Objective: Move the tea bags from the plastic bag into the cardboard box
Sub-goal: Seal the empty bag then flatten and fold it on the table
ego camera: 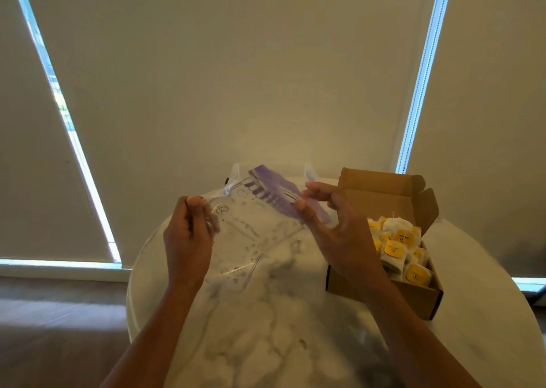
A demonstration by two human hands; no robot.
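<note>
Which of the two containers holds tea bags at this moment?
The open cardboard box at the right, full of yellow-tagged tea bags; the clear plastic bag, held by the left hand and right hand, looks empty.

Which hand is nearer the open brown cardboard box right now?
Right. The right hand pinches the clear plastic bag by its purple end, just beside the open brown cardboard box. The left hand grips the bag's other end, well left of the box.

A round white worktop with grey marble veining (266, 343) fills the lower middle. Behind it hang cream roller blinds (236, 77). Narrow strips of bright daylight (422, 71) show at their edges, up-left and up-right of the worktop. Left of it lies a dark, seemingly wooden floor (59, 328), blurred.
</note>
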